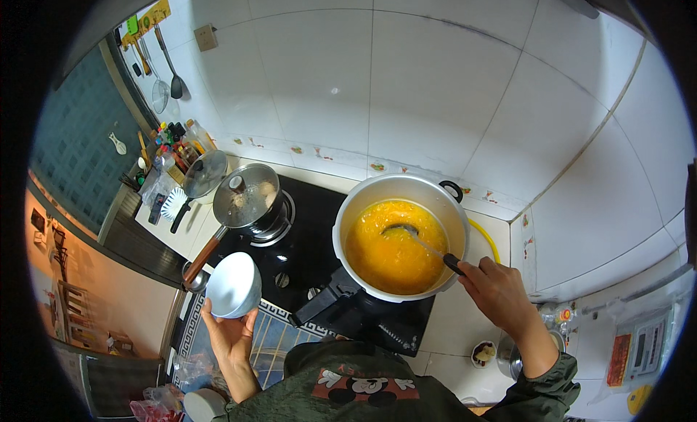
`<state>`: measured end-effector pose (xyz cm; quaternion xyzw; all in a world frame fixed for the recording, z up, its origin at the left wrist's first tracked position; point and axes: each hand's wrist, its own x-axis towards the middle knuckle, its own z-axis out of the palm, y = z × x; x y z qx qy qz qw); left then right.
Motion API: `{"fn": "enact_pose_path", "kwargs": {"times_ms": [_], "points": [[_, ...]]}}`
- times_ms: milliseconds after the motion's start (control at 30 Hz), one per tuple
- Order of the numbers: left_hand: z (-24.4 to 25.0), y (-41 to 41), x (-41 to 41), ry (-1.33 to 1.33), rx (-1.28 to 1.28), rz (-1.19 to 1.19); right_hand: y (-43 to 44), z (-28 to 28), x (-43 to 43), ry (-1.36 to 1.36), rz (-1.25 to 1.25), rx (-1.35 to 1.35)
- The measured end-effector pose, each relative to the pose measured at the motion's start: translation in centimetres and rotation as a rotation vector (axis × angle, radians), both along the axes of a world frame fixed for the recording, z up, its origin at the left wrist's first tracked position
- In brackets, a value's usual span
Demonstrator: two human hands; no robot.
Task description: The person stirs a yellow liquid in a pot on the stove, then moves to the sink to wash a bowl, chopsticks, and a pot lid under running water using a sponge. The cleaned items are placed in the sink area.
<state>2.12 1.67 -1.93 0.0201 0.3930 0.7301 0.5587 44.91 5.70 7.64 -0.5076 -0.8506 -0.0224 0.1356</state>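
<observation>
My left hand [233, 335] holds a pale bowl [231, 283] by its lower side, tilted so that its white inside faces up; no food shows in it. In my right hand [493, 286] is the black handle of a metal ladle [430, 247]. The ladle's head dips into a thick orange-yellow soup [381, 258] in a large silver pressure-cooker pot [460, 220], which has no lid on. Its long black handle [329, 296] points toward me. To the left, a lidded saucepan [248, 198] with a wooden handle [204, 258] stands on a burner [272, 234].
Under both pots lies a black glass gas hob [310, 220] with knobs in front. Seasoning bottles [185, 144] and a glass lid [204, 174] crowd the left counter. A yellow hose [487, 239] runs behind the pot. A small bowl of food [483, 354] sits at right.
</observation>
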Motion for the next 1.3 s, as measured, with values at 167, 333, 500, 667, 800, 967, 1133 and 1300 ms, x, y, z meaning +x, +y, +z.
{"fn": "enact_pose_path", "kwargs": {"times_ms": [167, 333, 500, 667, 800, 967, 1133, 1300], "points": [[0.0, 0.0, -0.1, 0.002, -0.016, 0.005, 0.5, -0.8, -0.3, -0.001, -0.07, 0.029], [-0.4, 0.0, -0.3, -0.007, -0.017, -0.008, 1.4, -2.3, -1.1, 0.021, -0.089, 0.032], [0.4, 0.0, 0.1, -0.012, -0.019, 0.017, 1.9, -3.1, -2.7, 0.084, -0.058, -0.04], [0.4, 0.0, 0.0, -0.022, -0.006, 0.029, 1.2, -1.8, -3.2, 0.173, 0.006, -0.105], [-0.4, -0.1, -0.4, -0.009, -0.015, 0.034, 0.2, 0.4, -3.0, 0.181, 0.009, -0.215], [-0.7, 0.0, -0.7, -0.001, -0.021, 0.015, -0.9, 4.1, -2.0, 0.134, 0.026, -0.32], [-0.6, 0.4, -0.6, -0.008, -0.027, -0.003, -1.1, 6.0, -1.3, 0.055, 0.052, -0.409], [-0.6, 0.6, -0.4, -0.003, -0.022, -0.016, -0.6, 4.5, -1.4, 0.07, 0.101, -0.354]]}}
